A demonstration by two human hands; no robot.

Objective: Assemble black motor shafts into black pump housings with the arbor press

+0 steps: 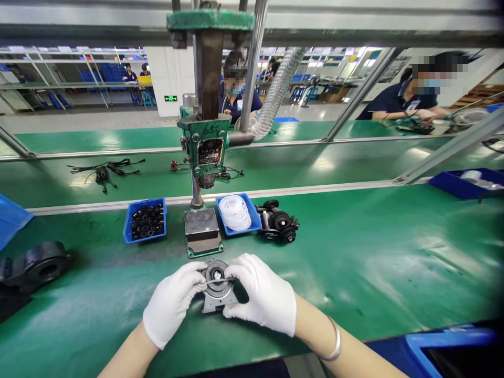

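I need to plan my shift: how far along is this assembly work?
Done: some finished-looking black parts lie beside the tray of white rings. In hand: left hand and right hand fit a ring on the black part. Left: one housing waits; both trays hold stock.

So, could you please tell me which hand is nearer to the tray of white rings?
Right. The right hand lies just below the tray; the left hand sits further left.

Left hand [172,304] and right hand [263,298]: each covered by a plain white fabric glove ending at the wrist. Forearms bare, unsleeved. Right wrist: a smooth silver bangle [334,342].
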